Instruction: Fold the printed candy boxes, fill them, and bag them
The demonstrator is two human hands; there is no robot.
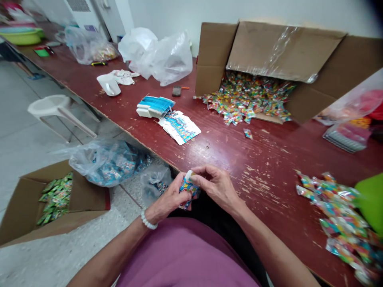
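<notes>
Close to my body, at the table's front edge, my left hand (170, 198) is closed around a small blue printed packet (186, 188) with colourful pictures on it. Thumb and fingers of my right hand (218, 186) pinch the packet's upper end, beside a white bit whose nature I cannot make out. What is inside the packet is hidden. Ahead on the red table lie a fanned row of flat printed packets (187, 129) and a stack of blue and white ones (155, 105).
A cardboard box (269, 48) spills wrapped candies (251, 97) onto the table. More wrapped candies (341, 215) lie at right, by a green container (371, 203). A white mug (109, 85) stands at left. On the floor are a bag of blue packets (110, 165), another box (86, 199) and a stool (56, 105).
</notes>
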